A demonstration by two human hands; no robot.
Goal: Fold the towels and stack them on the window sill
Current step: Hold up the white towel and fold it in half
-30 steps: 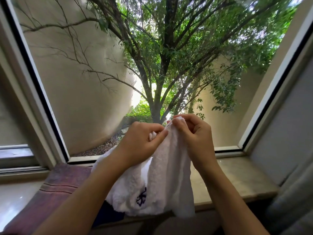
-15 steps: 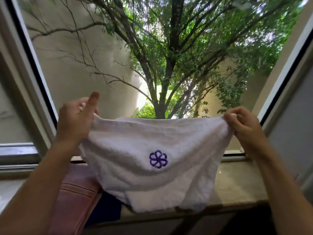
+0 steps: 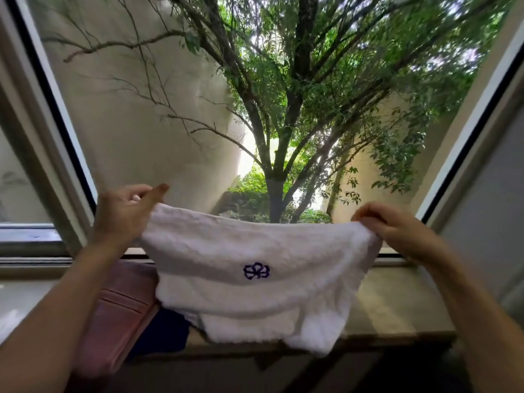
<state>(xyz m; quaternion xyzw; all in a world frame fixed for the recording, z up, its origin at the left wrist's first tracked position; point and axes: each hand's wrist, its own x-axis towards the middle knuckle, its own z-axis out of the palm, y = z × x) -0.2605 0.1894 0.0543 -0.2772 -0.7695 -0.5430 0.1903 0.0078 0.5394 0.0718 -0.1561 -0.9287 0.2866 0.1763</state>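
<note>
Towel: 1 white towel (image 3: 255, 268) with a dark blue flower mark at its middle, held up in the air in front of the window, its lower edge hanging over the front of the window sill (image 3: 397, 304).
Left grip: the left hand (image 3: 124, 214) pinches the towel's upper corner at 9 o'clock, thumb and fingers curled on the cloth.
Right grip: the right hand (image 3: 394, 231) pinches the opposite upper corner at 3 o'clock, fingers curled round the edge.
Long axis: runs 9 to 3 o'clock, slung between the 2 grips and sagging in the middle (not pulled taut).
Key relation: the body of the towel hangs toward 6 o'clock from both grips; neither hand looks nearer to it, each holding 1 corner. A fold would likely bring the corners together or lay the cloth down on the sill.
Other towels: 1 pink towel (image 3: 119, 313) lies on the sill at 8 o'clock, with 1 dark blue cloth (image 3: 164, 333) just beside it, partly hidden behind the white one.
Count: 2 hands, 3 cloths in view.
Progress: I see no folded stack here.
</note>
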